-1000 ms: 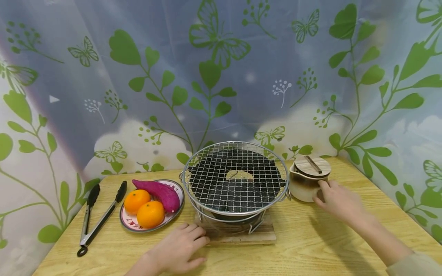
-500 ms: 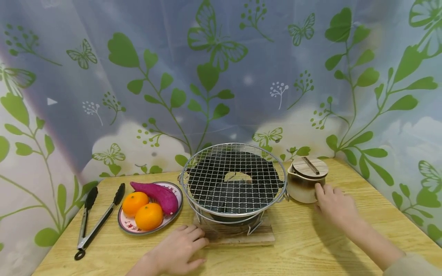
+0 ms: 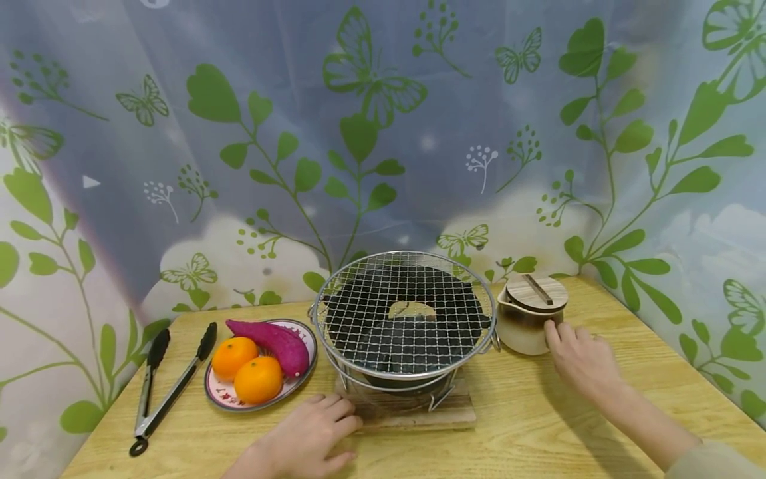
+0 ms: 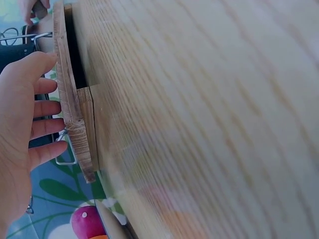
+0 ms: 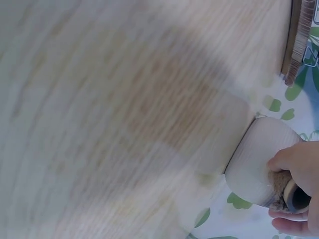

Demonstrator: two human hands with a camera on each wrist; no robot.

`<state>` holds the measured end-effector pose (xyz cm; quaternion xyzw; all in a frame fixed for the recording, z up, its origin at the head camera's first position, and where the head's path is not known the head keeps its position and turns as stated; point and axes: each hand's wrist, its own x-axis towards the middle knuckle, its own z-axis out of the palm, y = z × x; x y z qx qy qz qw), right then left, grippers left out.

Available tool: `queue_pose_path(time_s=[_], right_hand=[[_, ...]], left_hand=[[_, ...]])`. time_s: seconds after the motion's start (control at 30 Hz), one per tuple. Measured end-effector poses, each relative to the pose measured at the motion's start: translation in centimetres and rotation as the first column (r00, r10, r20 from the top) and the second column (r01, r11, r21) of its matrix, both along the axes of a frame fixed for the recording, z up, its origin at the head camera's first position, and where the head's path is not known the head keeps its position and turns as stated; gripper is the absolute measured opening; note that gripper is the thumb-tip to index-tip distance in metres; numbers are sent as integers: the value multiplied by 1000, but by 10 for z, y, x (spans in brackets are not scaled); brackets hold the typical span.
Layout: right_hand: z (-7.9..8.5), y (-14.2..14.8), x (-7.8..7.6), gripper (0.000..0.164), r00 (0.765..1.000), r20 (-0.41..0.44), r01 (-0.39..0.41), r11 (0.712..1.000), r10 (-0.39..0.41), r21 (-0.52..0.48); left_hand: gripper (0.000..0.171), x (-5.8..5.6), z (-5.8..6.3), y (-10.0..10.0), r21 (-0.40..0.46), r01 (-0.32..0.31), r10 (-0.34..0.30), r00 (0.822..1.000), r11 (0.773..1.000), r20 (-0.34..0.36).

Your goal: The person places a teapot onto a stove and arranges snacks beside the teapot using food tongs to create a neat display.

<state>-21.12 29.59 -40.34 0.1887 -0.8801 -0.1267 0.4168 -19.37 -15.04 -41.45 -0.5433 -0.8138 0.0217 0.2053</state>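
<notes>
Right hand (image 3: 583, 362) grasping the short side handle (image 5: 297, 198) of a small pot (image 3: 519, 332) – thumb on one side, fingers on the other in the right wrist view. Pot stands upright on the wood-grain table (image 3: 514, 426), just right of the grill, body cream shading to brown, spout toward the grill. Round wooden lid (image 3: 523, 293) seated on top, a darker bar across it.

Left hand (image 3: 314, 432) released, fingers loosely extended at the near left corner of the wooden board (image 3: 413, 418); firm contact cannot be told. On the board: wire stand and dark bowl (image 3: 401, 382), with a round wire mesh (image 3: 403, 319) over it.

Left of the grill, an oval plate (image 3: 224, 397) with two oranges (image 3: 258, 380) and a purple sweet potato (image 3: 287, 349). Writing: red character-like marks on the plate's pale rim – too small to read. Tongs (image 3: 173, 394) beside it, arms spread. Behind, a leaf-and-butterfly backdrop (image 3: 431, 173).
</notes>
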Motion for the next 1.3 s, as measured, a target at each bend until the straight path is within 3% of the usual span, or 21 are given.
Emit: queue_pose_path(time_s=[0.27, 0.7, 1.3], right_hand=[[-6, 0, -3, 28, 999, -37, -2, 999, 4, 52], [-11, 4, -10, 24, 989, -136, -59, 998, 64, 36], [-8, 12, -7, 27, 997, -24, -76, 996, 75, -44]], left_hand=[[31, 0, 0, 1, -8, 0, 0, 1000, 1000, 14], [31, 2, -1, 1, -11, -7, 7, 1000, 1000, 15], [31, 0, 2, 0, -17, -1, 1, 1000, 1000, 4]])
